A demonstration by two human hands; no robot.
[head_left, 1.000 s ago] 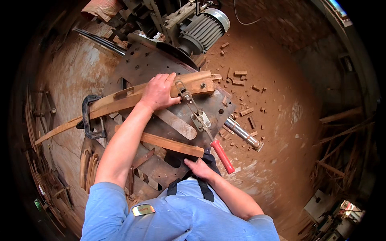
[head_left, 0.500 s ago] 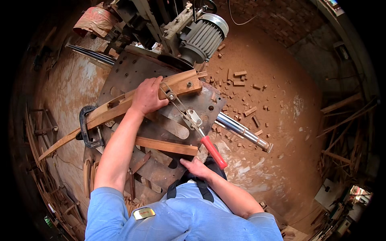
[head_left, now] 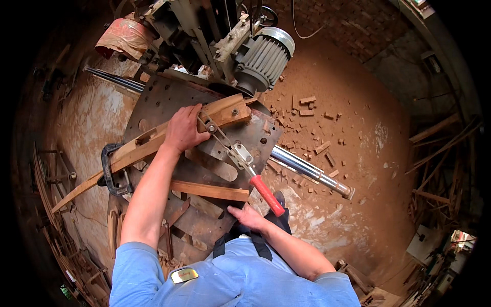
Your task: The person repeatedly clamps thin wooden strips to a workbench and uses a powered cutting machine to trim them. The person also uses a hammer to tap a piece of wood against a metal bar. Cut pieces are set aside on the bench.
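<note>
A curved wooden piece (head_left: 135, 151) lies across a dark metal table (head_left: 169, 105). My left hand (head_left: 185, 128) is closed over it, just left of a toggle clamp (head_left: 239, 152) with a red handle (head_left: 267, 195). The clamp's arm reaches onto the wood, near a bolt at its right end. Toward the wood's left part, a black C-clamp (head_left: 107, 166) grips it. My right hand (head_left: 248, 216) is closed at the table's near edge, thumb on top and the other fingers mostly hidden. Just beyond it lies a straight wooden strip (head_left: 212, 190).
A machine with a grey electric motor (head_left: 265, 59) stands beyond the table, close to the wood's right end. A steel rail (head_left: 312, 171) sticks out to the right. Wood offcuts (head_left: 307, 113) litter the dusty floor; long sticks (head_left: 445, 146) lean at the far right.
The metal table has slid a little left along the rail with the curved wood and clamps, so more rail shows. Both hands have gone with it, keeping their holds.
</note>
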